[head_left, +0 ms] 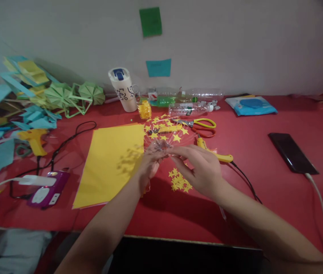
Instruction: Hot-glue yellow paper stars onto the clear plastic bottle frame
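Observation:
My left hand is closed around a clear plastic piece, which looks like a cut bottle with thin strips fanning out. Yellow paper stars sit about the far ends of the strips. My right hand reaches in from the right, its fingertips pinched at the plastic's middle; the exact contact is blurred. Below the hands, a pile of small yellow stars lies on the red table. Yellow paper sheets lie left of my left hand, with a shadow of the stars on them.
Scissors and a yellow glue gun lie beyond my right hand. Plastic bottles, a tumbler and a wipes pack line the wall. A phone is at right; another glue gun and a purple power strip are left.

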`<state>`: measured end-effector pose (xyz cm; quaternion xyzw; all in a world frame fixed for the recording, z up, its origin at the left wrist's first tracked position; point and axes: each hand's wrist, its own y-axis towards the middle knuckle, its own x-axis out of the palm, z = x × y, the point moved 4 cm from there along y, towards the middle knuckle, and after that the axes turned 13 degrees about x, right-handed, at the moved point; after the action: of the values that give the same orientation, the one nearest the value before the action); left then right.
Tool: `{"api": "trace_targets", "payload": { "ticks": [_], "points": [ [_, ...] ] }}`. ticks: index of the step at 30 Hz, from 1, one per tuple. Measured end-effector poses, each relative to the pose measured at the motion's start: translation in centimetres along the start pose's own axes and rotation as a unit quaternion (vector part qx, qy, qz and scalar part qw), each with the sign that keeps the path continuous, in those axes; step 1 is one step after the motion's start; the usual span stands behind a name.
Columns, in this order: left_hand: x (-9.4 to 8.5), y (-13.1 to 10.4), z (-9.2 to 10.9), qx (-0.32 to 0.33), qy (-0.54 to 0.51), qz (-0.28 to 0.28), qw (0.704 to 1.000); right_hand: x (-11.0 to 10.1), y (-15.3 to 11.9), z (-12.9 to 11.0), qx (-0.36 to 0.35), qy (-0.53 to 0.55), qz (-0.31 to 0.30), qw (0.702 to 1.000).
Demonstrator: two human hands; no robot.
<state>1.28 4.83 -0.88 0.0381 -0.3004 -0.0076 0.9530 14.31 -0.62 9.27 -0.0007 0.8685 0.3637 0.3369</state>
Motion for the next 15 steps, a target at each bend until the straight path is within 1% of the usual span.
{"api": "trace_targets", "payload": {
  "ticks": [3, 5, 9, 12, 15],
  "points": [
    [0.18, 0.01, -0.14, -0.014, 0.020, -0.014, 1.000, -0.34, 0.05, -0.27, -0.019, 0.005, 0.014, 1.000],
    [0.16, -0.05, -0.13, -0.020, 0.032, -0.008, 0.999, -0.35, 0.09, -0.16, -0.013, 0.004, 0.017, 1.000],
    [-0.03, -0.17, -0.02, -0.019, 0.027, 0.006, 0.999, -0.04, 0.13, 0.20, 0.004, -0.011, 0.010, 1.000],
    [-0.20, -0.17, -0.06, -0.016, 0.020, 0.011, 1.000, -0.06, 0.13, 0.12, -0.008, -0.019, 0.016, 1.000],
    [-0.30, -0.07, -0.16, -0.008, 0.018, 0.002, 1.000, -0.31, 0.16, -0.09, -0.018, -0.026, 0.029, 0.999]
  ]
}}
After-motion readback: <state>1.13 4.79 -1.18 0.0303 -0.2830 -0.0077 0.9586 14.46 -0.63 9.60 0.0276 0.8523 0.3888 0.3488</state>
